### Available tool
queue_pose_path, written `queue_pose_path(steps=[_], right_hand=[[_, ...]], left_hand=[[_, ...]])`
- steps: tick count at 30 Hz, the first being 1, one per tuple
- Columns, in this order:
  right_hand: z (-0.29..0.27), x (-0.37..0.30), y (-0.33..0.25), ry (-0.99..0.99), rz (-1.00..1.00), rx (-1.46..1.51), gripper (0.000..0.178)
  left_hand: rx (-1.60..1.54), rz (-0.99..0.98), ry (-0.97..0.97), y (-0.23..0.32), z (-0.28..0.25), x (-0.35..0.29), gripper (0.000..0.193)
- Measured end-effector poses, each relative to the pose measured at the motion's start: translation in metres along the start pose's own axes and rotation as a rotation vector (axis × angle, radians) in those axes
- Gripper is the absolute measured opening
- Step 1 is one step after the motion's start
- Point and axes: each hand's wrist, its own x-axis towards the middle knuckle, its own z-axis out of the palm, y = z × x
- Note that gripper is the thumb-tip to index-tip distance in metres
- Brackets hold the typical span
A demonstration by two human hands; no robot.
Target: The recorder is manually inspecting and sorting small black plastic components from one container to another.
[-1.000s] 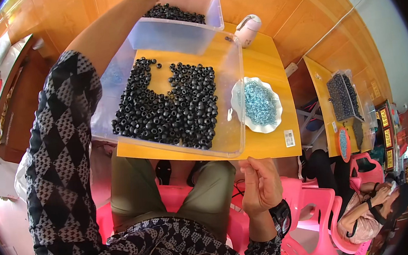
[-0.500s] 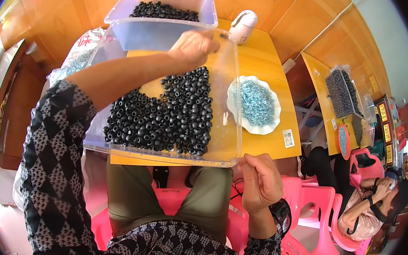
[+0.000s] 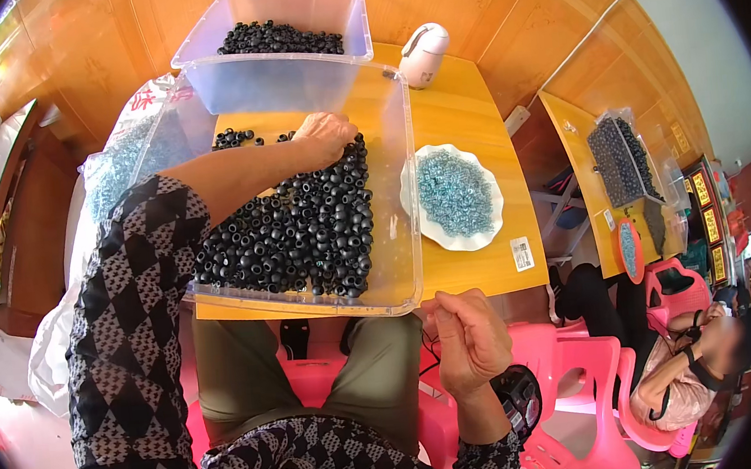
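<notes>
A shallow clear plastic tray (image 3: pixel 397 273) holds a spread of round black beads with wide holes (image 3: pixel 303 232). My left hand (image 3: pixel 326 140) reaches over the tray's left side and rests, fingers curled, at the back of the beads. Its fingertips are hidden, so what they hold cannot be told. Just outside the tray's near right corner, my right hand (image 3: pixel 474 343) is raised, thumb and fingers pressed together in a pinch. Anything between them is too small to make out. Right of the tray sits a white scalloped plate (image 3: pixel 410 197) heaped with small blue translucent beads (image 3: pixel 457 189).
A deep clear bin (image 3: pixel 279 81) with more black beads stands behind the tray. A pale egg-shaped device (image 3: pixel 423 56) is at the back. A bag of blue beads (image 3: pixel 129 163) lies at left. At right, another person sits on a pink chair near a second table (image 3: pixel 574 134).
My left hand has come down from near the tray's back right corner to the back of the black beads. My right hand stays pinched by the near corner. The whole view has shifted slightly.
</notes>
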Motion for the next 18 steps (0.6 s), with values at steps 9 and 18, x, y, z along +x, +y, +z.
queue_pose_path(steps=[9, 18], right_hand=[[0.004, -0.003, 0.001, -0.012, -0.027, 0.038, 0.016], [-0.002, 0.017, -0.007, -0.033, -0.024, -0.004, 0.017]], left_hand=[[-0.182, -0.051, -0.041, -0.002, -0.003, -0.015, 0.014], [-0.566, -0.387, -0.204, 0.001, -0.056, -0.022, 0.006]])
